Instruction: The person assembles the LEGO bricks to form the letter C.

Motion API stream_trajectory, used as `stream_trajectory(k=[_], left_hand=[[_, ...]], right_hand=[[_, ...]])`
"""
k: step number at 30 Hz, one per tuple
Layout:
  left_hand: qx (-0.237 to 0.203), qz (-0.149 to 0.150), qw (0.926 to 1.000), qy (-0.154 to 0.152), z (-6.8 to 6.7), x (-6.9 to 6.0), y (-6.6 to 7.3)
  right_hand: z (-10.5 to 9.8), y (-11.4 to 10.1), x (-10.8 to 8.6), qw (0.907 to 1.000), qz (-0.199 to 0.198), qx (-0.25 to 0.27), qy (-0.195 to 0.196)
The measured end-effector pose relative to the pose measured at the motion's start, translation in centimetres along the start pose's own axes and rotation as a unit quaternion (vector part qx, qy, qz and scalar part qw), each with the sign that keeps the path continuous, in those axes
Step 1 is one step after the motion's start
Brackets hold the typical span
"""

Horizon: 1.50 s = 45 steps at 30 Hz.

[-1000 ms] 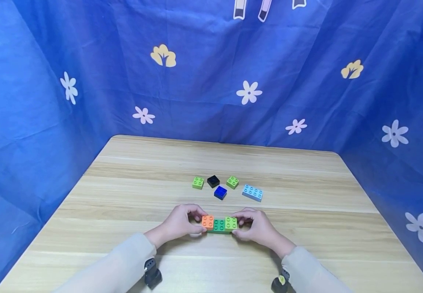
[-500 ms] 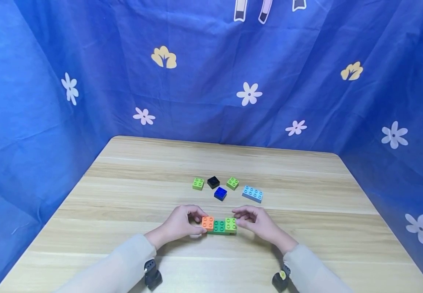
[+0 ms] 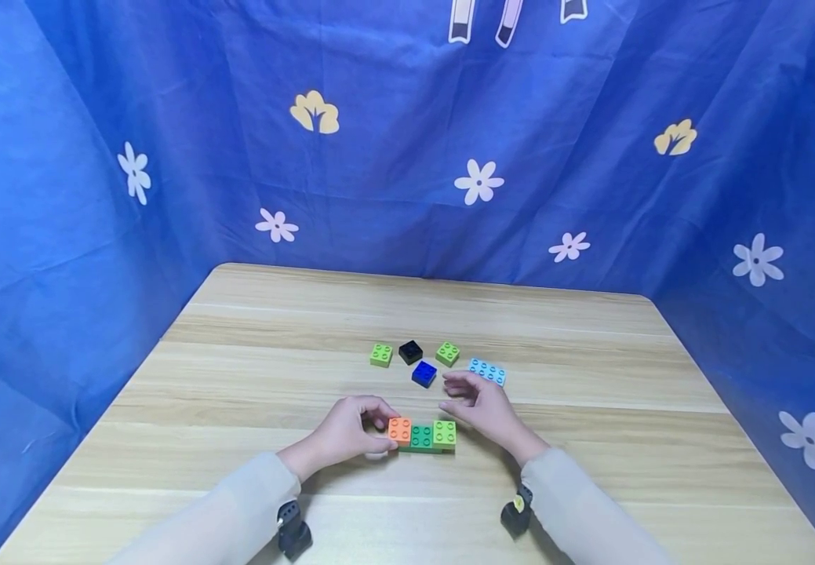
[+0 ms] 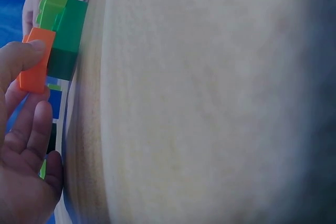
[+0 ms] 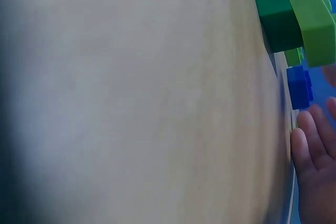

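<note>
In the head view my left hand (image 3: 349, 428) pinches an orange toy brick (image 3: 400, 431) between thumb and fingers. That brick sits on the left end of a longer dark green brick (image 3: 422, 437). A lime green brick (image 3: 445, 433) is fixed on the green brick's right end, leaving studs bare between. My right hand (image 3: 483, 410) holds nothing, its fingers apart and bent a little. It hovers behind and to the right of the joined bricks, partly covering a light blue brick (image 3: 489, 370). A dark blue brick (image 3: 424, 373) lies just beyond its fingertips; the right wrist view shows this brick (image 5: 299, 87) too.
Farther back on the wooden table (image 3: 273, 329) lie a black brick (image 3: 410, 351) and two loose lime bricks, one left (image 3: 381, 355) and one right (image 3: 447, 353). Blue patterned cloth (image 3: 393, 157) hangs behind the table and along both sides.
My right hand has let go of the lime brick on the joined bricks and moved back toward the loose ones. My left hand has kept its grip and place.
</note>
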<state>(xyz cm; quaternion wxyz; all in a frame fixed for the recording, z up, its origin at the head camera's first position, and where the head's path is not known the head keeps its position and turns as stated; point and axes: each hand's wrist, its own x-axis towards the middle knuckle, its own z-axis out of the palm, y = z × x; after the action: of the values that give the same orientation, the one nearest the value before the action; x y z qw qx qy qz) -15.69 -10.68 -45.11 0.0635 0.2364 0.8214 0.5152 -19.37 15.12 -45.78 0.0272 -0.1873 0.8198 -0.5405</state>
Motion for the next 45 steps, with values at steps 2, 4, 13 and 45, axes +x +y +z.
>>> stream_trajectory(k=[2,4,13,45], left_hand=[[0.000,-0.001,1.0000,-0.001,0.0,0.0,0.0],[0.002,0.000,1.0000,-0.001,0.0,0.0,-0.1],[0.015,0.001,0.9999,0.000,0.0,0.1,-0.3],[0.018,-0.001,0.9998,0.002,0.1,0.2,-0.7]], right_hand=[[0.3,0.8,0.6,0.9997,0.008,-0.020,0.007],[0.4,1.0,1.1,0.9991,0.007,-0.039,0.013],[1.3,1.2,2.9,0.9934,0.005,-0.110,0.033],[1.6,-1.2,2.8,0.9973,-0.011,-0.071,0.016]])
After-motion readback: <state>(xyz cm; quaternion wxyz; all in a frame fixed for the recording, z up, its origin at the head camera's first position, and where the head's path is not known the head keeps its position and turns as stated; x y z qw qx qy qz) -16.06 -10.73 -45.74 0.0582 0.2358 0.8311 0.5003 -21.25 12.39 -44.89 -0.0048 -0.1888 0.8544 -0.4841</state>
